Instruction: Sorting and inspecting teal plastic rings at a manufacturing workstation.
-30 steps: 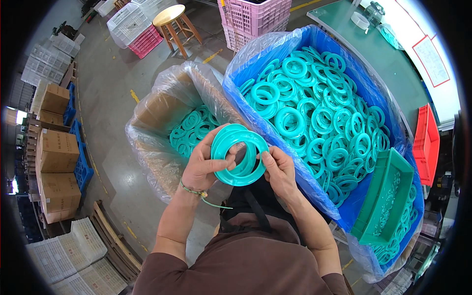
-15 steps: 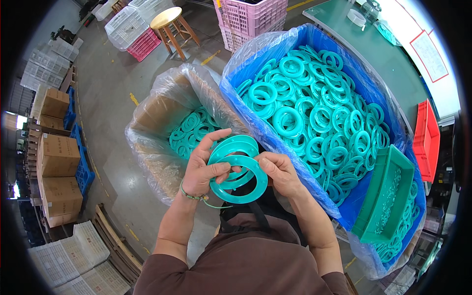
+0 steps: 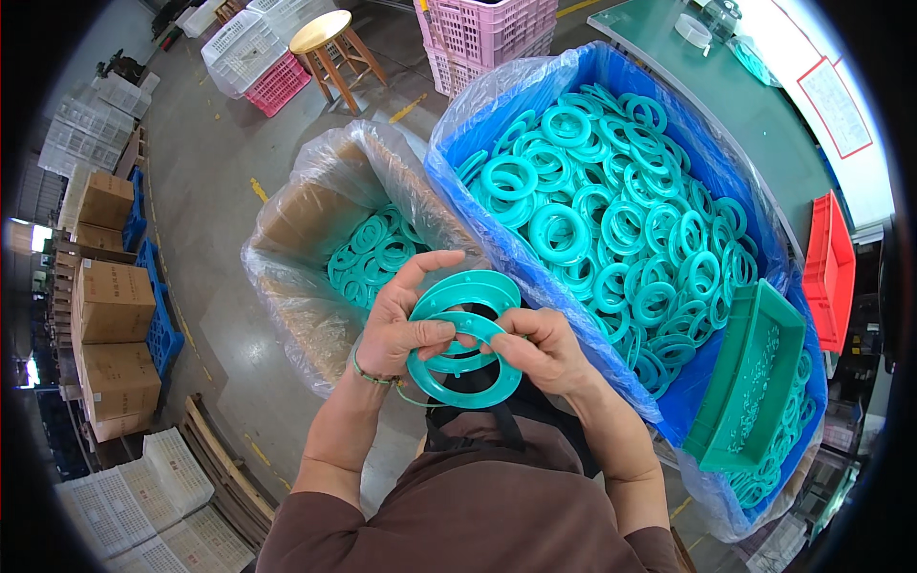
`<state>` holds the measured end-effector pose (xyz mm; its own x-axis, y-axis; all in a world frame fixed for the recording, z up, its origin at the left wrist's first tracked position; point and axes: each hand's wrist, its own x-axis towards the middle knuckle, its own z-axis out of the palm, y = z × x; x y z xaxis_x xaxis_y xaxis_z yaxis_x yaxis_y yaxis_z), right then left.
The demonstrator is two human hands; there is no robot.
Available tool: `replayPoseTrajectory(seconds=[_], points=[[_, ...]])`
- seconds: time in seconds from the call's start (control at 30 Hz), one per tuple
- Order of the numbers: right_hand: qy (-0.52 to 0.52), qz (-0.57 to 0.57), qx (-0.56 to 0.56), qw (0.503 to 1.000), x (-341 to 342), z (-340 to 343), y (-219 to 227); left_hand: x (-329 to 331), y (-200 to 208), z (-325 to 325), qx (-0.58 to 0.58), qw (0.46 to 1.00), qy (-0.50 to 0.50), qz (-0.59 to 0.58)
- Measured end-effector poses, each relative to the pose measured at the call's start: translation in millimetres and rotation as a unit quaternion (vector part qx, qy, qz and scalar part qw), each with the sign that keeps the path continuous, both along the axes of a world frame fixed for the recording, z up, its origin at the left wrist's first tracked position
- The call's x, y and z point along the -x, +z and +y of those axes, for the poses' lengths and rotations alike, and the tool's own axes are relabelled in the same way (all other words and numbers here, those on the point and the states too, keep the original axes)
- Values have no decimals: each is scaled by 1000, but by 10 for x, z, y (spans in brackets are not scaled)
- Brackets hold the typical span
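My left hand (image 3: 394, 329) grips several turquoise plastic rings, its thumb pressed on the front one and its index finger raised behind them. The front ring (image 3: 470, 398) tilts toward me, small raised bumps showing along its upper part. Another ring (image 3: 475, 286) sits behind it, farther from me. With thumb and fingertips together, my right hand (image 3: 544, 350) pinches the front ring's right upper edge. Whether a tiny piece is in that pinch cannot be made out. The rings are held over my lap, just nearer than a plastic-lined carton (image 3: 310, 229) with similar rings at its bottom.
A large blue-lined bin (image 3: 597, 368) heaped with turquoise rings stands at my right. Across its near right end rests a green tray (image 3: 712, 411) with small pale pieces. Beyond are a red tray (image 3: 829, 277), a green table (image 3: 764, 134), a stool (image 3: 320, 31) and pink crates (image 3: 492, 38).
My right fingertips have slid inward and slightly down along the front ring's edge. The rings have tilted, the rear one now standing farther out to the right.
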<state>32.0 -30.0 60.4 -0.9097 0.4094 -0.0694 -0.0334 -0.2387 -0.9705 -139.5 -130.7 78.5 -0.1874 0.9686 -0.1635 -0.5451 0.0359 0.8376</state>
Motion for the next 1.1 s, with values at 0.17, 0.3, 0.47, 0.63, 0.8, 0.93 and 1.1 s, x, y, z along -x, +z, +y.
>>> replayPoseTrajectory(seconds=[0.17, 0.3, 0.47, 0.63, 0.8, 0.93, 1.1], points=[[-125, 17, -207, 970, 52, -62, -67, -15, -39, 29, 20, 1000, 10, -3], [-73, 52, -405, 910, 21, 56, 29, 28, -22, 51, 56, 998, -11, -26], [-16, -23, -392, 919, -9, 9, 3, 44, -53, 36, 59, 997, -34, -22], [-268, 114, 3, 957, -107, -37, -210, -3, -83, 75, 34, 994, 15, -102], [-491, 3, -56, 869, -1096, 449, -233, 63, -154, 41, 13, 997, 61, -36], [-668, -180, -309, 652, -2749, 936, -273, 116, -240, 54, -17, 995, 86, -42], [-327, -712, -598, 170, -4014, 828, -457, 83, -291, 159, -50, 990, 46, -119]])
